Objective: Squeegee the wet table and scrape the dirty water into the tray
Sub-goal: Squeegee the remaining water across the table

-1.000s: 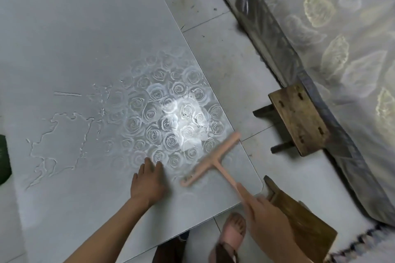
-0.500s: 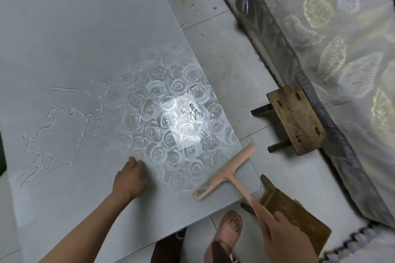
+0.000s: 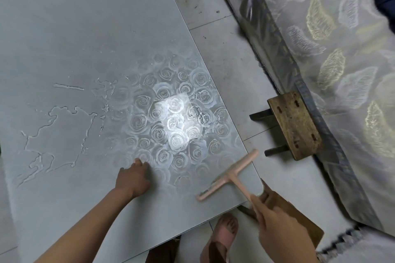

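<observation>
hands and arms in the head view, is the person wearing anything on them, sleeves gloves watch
Nothing visible is worn on them. The left hand and left forearm are bare to the frame's edge: no sleeve, glove, watch or bracelet. The right hand is bare too, with no glove or cuff in sight; it is slightly blurred, so a thin ring cannot be ruled out.

Two bare forearms, left hand (image 3: 132, 177), right hand (image 3: 275, 222), pink open-toed sandal (image 3: 222, 239) just below the right hand's grip, dark brown garment (image 3: 163, 251) left of it.
</observation>
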